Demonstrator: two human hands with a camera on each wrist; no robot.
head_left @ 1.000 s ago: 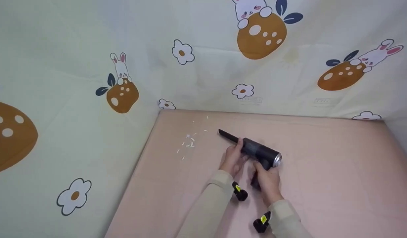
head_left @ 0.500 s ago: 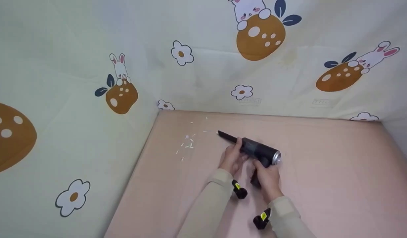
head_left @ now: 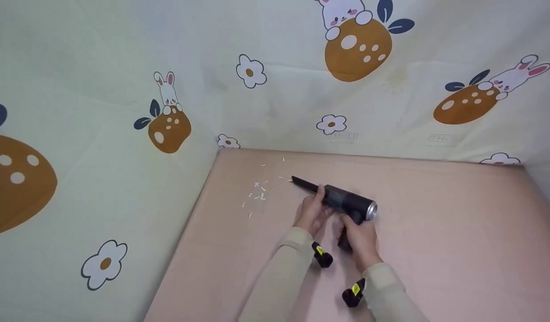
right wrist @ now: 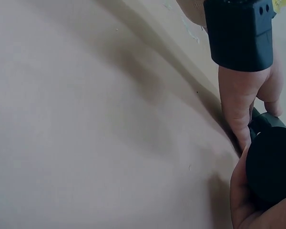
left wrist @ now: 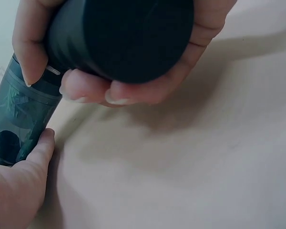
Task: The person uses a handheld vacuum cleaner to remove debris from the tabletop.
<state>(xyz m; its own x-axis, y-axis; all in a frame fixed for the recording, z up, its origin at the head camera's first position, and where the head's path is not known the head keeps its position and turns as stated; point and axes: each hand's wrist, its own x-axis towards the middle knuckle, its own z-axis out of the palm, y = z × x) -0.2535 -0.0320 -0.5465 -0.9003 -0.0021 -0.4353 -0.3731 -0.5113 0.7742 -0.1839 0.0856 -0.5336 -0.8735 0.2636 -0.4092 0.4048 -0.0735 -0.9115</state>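
Note:
A black handheld vacuum cleaner (head_left: 352,202) with a silver rear end is held over the pink surface, its narrow nozzle (head_left: 304,184) pointing left. My left hand (head_left: 310,213) holds the front of its body, thumb on top near the nozzle's base. My right hand (head_left: 362,239) grips the handle (head_left: 345,239). In the left wrist view, the see-through dust cup (left wrist: 26,107) lies against my left hand (left wrist: 19,186), and right-hand fingers (left wrist: 88,86) wrap the handle. Small pale scraps (head_left: 260,196) lie scattered left of the nozzle; one sits right at its tip.
The pink cloth-covered surface (head_left: 454,232) meets a patterned fabric wall (head_left: 284,103) at the back and another (head_left: 100,179) on the left. Black camera mounts (head_left: 323,256) are strapped at both wrists.
The vacuum and both hands have shifted slightly left, bringing the nozzle tip closer to the scraps. A pale scrap now shows at the tip. Both hands keep their hold.

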